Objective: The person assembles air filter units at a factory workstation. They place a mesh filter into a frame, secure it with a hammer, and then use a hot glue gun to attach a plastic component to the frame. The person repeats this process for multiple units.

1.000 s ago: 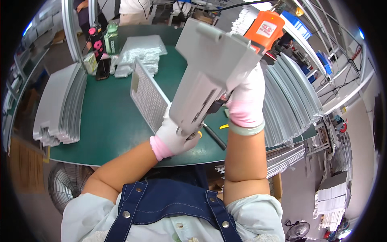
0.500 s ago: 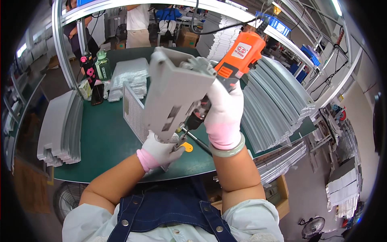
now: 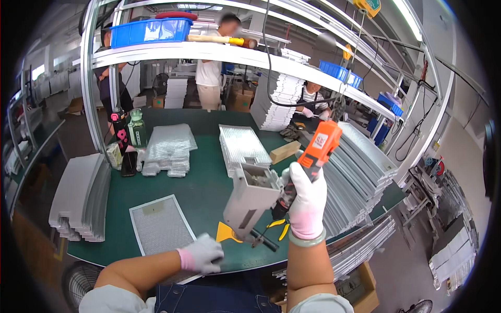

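Counts: one grey metal housing [image 3: 251, 201], one orange power screwdriver [image 3: 313, 156], one mesh filter panel [image 3: 162, 224] lying flat
Change: left hand [image 3: 202, 254] has let go of the housing; housing sits lower than before
Left hand: loosely curled, empty, beside the panel
Right hand [image 3: 308, 203]: closed around the screwdriver
Housing: boxy, pale grey, tilted, left of the screwdriver

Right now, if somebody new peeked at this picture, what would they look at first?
Probably the bright orange power screwdriver, held up in the right hand against a grey plastic housing above the green table. Next, the flat mesh filter panel lying near the left hand at the table's front edge. Tall stacks of grey panels stand at the left side.
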### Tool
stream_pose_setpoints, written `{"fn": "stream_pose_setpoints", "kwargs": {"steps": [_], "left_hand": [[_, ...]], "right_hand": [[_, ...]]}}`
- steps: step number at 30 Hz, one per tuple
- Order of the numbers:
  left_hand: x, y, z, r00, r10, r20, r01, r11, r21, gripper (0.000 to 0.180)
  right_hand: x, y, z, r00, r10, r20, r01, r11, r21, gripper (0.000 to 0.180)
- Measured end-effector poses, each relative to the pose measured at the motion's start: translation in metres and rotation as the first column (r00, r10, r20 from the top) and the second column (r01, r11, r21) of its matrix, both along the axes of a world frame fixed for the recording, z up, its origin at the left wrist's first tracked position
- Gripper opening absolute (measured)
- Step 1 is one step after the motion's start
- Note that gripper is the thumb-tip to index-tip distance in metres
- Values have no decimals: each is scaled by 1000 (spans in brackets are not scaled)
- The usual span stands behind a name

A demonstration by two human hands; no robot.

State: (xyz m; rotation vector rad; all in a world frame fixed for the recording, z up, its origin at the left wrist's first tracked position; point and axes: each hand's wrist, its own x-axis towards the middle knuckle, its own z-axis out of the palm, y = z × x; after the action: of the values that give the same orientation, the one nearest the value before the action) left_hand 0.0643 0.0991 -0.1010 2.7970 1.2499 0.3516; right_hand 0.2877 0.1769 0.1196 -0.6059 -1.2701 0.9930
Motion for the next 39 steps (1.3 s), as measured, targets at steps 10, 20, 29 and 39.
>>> {"fn": "stream_pose_setpoints", "kwargs": {"steps": [10,20,29,39], "left_hand": [[-217,38,-8,332,811,-481,-938,228,-262,61],[-194,-5,150,738,665,-114,-643,641,-419,35],[-52,-83,210,825,543,-159,-559,825,-82,26],[37,-118,156,983,177,51,-181,981,75,23]], "right_hand": [[20,-21,-27,999,17,27,-14,993,-115,39],[32,-8,-51,993,-84,85,92,992,-89,42],[86,13,-58,901,-366,232,362,930,65,32],[72,12,-62,947,-284,149,284,959,21,25]]}}
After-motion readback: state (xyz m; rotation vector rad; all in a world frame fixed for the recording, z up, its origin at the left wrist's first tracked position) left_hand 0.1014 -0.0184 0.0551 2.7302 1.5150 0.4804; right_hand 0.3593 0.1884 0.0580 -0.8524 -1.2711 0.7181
